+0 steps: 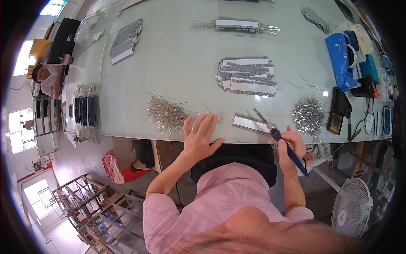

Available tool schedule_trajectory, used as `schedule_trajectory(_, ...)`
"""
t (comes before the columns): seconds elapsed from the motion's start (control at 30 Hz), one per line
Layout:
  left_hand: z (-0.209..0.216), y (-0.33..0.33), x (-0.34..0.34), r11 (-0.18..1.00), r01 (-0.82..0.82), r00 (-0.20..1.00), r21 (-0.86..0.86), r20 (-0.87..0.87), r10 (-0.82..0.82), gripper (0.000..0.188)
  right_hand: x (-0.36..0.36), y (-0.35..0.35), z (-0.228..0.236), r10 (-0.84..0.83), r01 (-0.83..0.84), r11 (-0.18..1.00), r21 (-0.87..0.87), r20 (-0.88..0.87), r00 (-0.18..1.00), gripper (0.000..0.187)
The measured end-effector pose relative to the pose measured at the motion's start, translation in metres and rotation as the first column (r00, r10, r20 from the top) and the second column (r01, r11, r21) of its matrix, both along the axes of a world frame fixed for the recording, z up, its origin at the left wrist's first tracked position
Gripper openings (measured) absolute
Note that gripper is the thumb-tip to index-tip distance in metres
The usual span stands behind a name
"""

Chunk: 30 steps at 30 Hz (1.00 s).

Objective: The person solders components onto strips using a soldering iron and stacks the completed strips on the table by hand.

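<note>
My right hand [292, 146] grips a blue-handled soldering iron [284, 144], whose metal tip points to the far left. Below the tip, a grey toothed strip with a white face [252, 124] lies near the table's front edge. My left hand [202, 135] rests palm down at that edge, its fingers stretched out and apart. By its fingertips lie a few loose thin wire pieces [206, 106]; whether the fingers touch one is unclear. A heap of thin silvery wire pieces [165, 113] sits just left of that hand. Another bristly heap [308, 115] stands beyond my right hand.
Similar strips lie stacked [249, 86] mid-table, with more strips [127, 40] far left. A bundle with protruding wires [237, 25] lies at the back. A blue tape dispenser [337, 57] and black tray [336, 114] stand right. A fan [352, 207] is below; another person [50, 80] sits left.
</note>
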<state>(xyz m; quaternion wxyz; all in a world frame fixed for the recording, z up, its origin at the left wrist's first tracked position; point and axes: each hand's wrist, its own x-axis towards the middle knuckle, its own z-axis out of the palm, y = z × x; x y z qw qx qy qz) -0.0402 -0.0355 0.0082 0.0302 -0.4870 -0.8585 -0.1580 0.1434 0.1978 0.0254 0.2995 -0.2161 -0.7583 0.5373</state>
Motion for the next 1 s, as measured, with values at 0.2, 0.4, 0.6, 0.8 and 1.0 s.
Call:
schedule_trajectory(0.2,-0.003,0.010,0.004,0.997,0.073,0.997,0.039,0.034,-0.074,0.070,-0.024,-0.018,0.022,0.099,-0.107,0.987,0.120,0.070,0.993,0.013)
schedule_trajectory(0.4,-0.005,0.011,0.002,0.995,0.099,0.994,0.030,0.052,-0.101,0.072,-0.031,-0.027,0.031,0.144,-0.166,0.964,0.209,0.115,0.983,0.016)
schedule_trajectory(0.6,-0.005,0.012,0.001,0.996,0.090,0.994,0.029,0.052,-0.091,0.072,-0.038,-0.027,0.032,0.167,-0.193,0.942,0.274,0.116,0.979,0.018)
schedule_trajectory(0.8,-0.005,0.012,0.002,0.995,0.091,0.995,0.027,0.042,-0.092,0.073,-0.043,-0.028,0.036,0.194,-0.230,0.937,0.262,0.156,0.968,0.017)
schedule_trajectory(1.0,-0.003,0.013,0.000,0.995,0.101,0.994,0.011,0.032,-0.101,0.074,-0.046,-0.028,0.035,0.196,-0.234,0.932,0.276,0.156,0.968,0.017)
